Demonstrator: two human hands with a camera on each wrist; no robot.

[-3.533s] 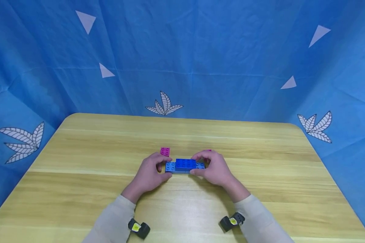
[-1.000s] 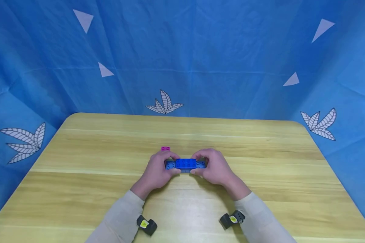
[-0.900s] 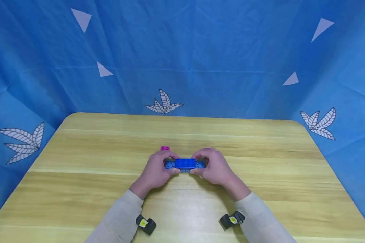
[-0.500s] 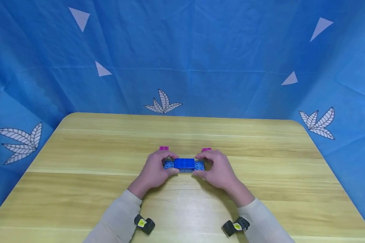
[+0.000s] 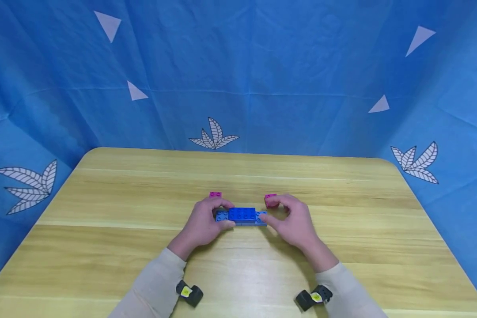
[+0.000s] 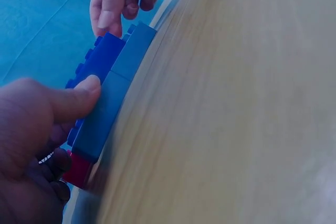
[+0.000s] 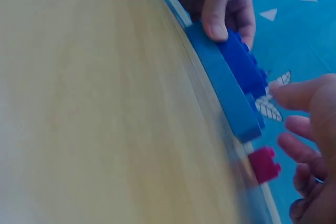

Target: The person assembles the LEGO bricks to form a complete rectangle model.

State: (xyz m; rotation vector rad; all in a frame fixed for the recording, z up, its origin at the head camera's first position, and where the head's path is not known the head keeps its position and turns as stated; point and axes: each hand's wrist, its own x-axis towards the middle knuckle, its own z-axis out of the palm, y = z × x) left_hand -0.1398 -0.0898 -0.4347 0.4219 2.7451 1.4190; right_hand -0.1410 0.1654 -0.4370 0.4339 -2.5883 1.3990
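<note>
A dark blue toy brick (image 5: 241, 214) sits across two lighter blue toy bricks (image 5: 261, 218) laid end to end on the table. My left hand (image 5: 203, 221) pinches this stack near its left end, its thumb (image 6: 86, 90) pressed on the near side. My right hand (image 5: 295, 221) holds nothing; its thumb overlaps the stack's right end in the head view, while its forefinger reaches toward a pink brick (image 5: 270, 201). In the right wrist view the fingers (image 7: 299, 145) are spread apart, close beside that pink brick (image 7: 263, 164).
Another pink brick (image 5: 215, 194) lies behind my left hand, partly hidden by it. The wooden table (image 5: 238, 274) ends at the back against a blue curtain (image 5: 246, 79) with white leaf and triangle prints.
My right hand has let go of the stack and moved slightly right, its fingers opening toward the right pink brick, which now shows more. The left hand earlier moved in onto the stack and stays there.
</note>
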